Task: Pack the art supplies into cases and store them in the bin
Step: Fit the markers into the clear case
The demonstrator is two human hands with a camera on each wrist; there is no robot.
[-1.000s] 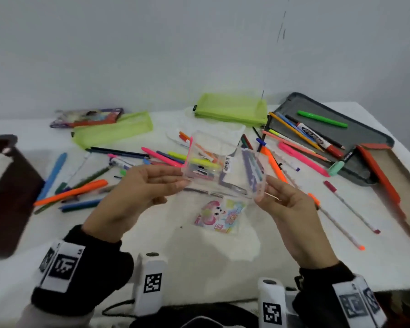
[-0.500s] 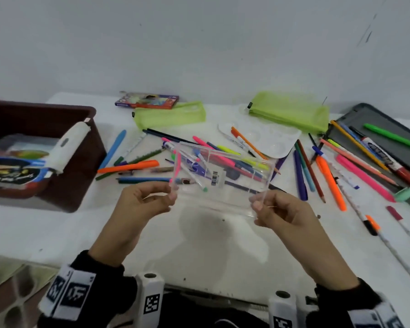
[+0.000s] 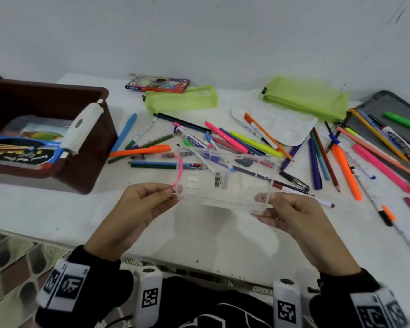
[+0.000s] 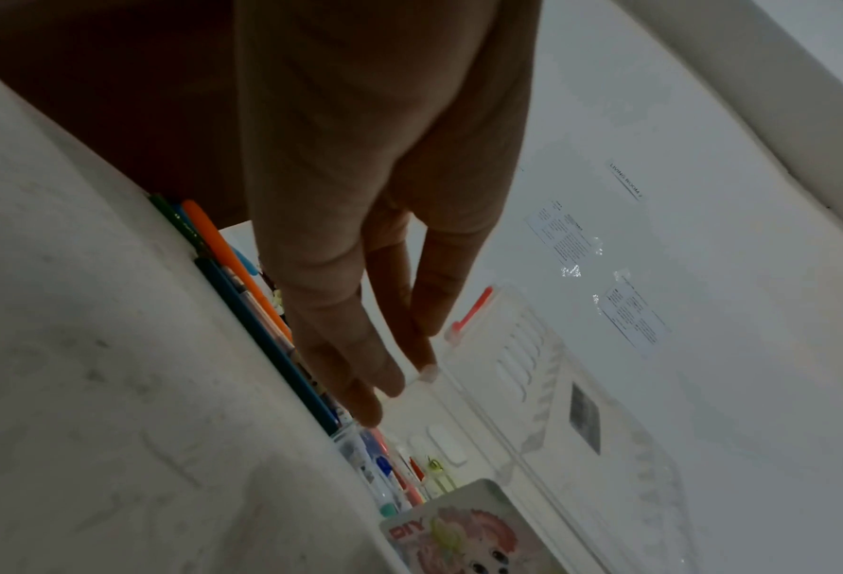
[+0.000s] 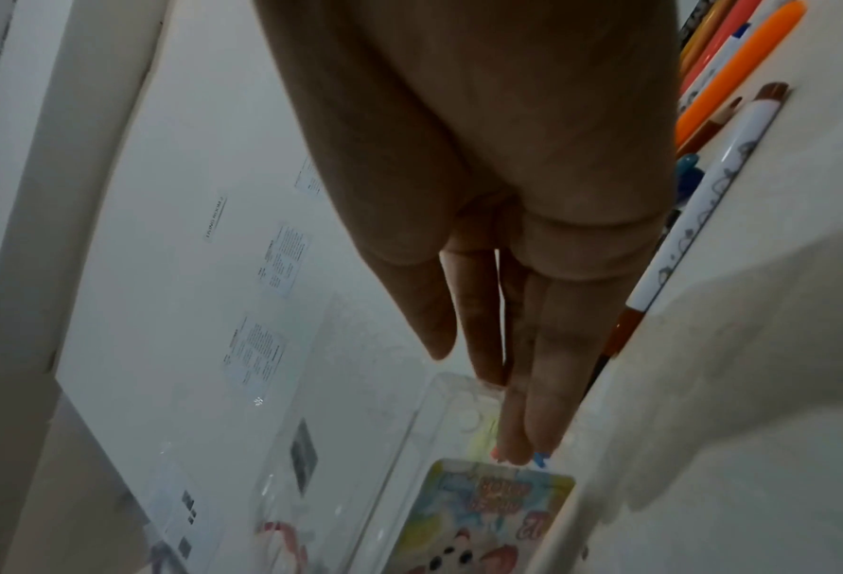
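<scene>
Both hands held a clear plastic case in the air above the white worktop, just in front of the scattered pens and markers. The left hand pinched the case's left end beside its pink clasp, thumb and fingers curled onto the edge; the right hand pinched the right end the same way. In the head view the case looked empty. The brown bin stood at the left of the worktop, well apart from the case, with some boxed items already inside.

The step in hand seemed to be opening the case for filling. It would go best by steadying one half with the right hand while the left worked the clasp loose, then setting the case flat and open on the bare worktop near the pens, so that the lid would not snap shut or the case tip as pens were laid in lengthwise.
</scene>
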